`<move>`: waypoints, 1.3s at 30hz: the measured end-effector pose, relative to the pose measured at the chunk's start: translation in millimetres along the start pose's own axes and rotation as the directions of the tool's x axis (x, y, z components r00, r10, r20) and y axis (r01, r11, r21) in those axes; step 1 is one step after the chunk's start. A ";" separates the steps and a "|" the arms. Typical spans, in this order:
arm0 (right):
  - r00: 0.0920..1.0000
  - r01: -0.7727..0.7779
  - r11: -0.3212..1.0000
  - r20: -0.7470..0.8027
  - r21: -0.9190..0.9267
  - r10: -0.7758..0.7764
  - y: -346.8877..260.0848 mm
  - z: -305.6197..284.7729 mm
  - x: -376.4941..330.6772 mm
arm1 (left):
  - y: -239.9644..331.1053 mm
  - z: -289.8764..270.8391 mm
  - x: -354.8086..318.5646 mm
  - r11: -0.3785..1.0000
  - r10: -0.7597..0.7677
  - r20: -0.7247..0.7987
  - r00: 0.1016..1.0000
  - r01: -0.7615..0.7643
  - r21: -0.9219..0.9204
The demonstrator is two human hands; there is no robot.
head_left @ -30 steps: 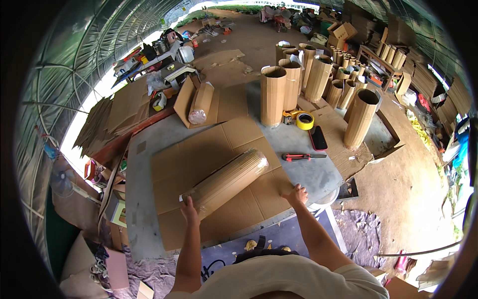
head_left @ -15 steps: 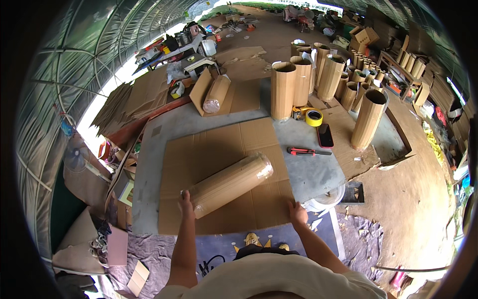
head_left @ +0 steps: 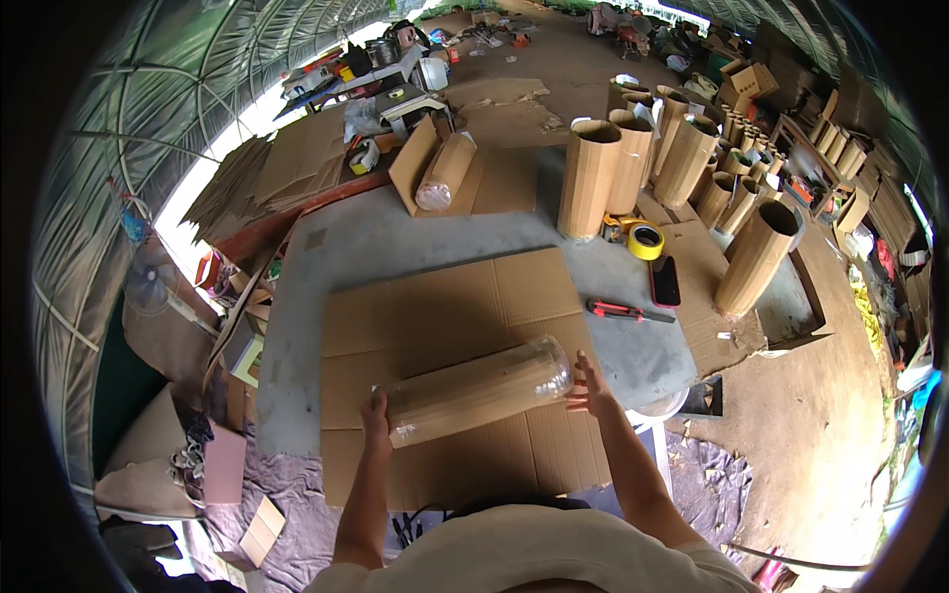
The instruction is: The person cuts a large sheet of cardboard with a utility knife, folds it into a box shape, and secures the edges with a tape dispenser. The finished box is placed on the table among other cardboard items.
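Cdbd tube point(head_left: 479, 391), L fingers point(head_left: 378, 399) on L end.

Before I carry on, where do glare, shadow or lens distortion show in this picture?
Head view: bright glints on the clear-wrapped right end of the lying cardboard tube; head view: soft shadow on the cardboard sheet just beyond it; head view: daylight washing out along the left plastic wall; head view: standing tubes at right seem to lean outward, probably lens distortion.
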State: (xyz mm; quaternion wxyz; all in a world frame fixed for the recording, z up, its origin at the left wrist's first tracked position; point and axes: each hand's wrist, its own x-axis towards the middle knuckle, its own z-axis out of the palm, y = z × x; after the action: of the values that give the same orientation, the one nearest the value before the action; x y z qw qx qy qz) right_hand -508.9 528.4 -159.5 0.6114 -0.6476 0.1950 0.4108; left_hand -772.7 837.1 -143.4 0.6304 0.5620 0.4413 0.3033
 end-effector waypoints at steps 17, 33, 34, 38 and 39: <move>0.890 0.454 0.870 -0.148 0.193 -0.432 -177.5 68.4 139.3 | 68.0 175.8 224.6 0.955 0.275 0.272 0.922 -0.295 0.033; 0.469 0.813 0.573 -0.471 -0.100 -0.747 -139.6 109.8 187.3 | -66.8 183.0 218.1 0.910 0.409 -0.222 0.885 -0.412 0.036; 0.473 0.817 0.569 -0.459 -0.091 -0.752 -139.1 108.6 186.4 | -65.8 186.3 215.9 0.920 0.383 -0.236 0.893 -0.393 0.006; 0.528 0.794 0.606 -0.448 -0.040 -0.721 -145.7 103.4 185.3 | -51.6 203.3 208.8 0.925 0.376 -0.247 0.893 -0.380 0.033; 0.527 0.792 0.608 -0.442 -0.055 -0.726 -146.5 103.1 185.6 | -50.7 205.5 207.2 0.927 0.365 -0.262 0.893 -0.375 0.013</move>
State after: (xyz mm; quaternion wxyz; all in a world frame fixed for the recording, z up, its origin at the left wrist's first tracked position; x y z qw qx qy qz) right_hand -319.8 698.8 -201.1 0.7186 -0.6907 0.0505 -0.0634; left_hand -505.7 919.1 -241.9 0.5084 0.5788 0.3992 0.4971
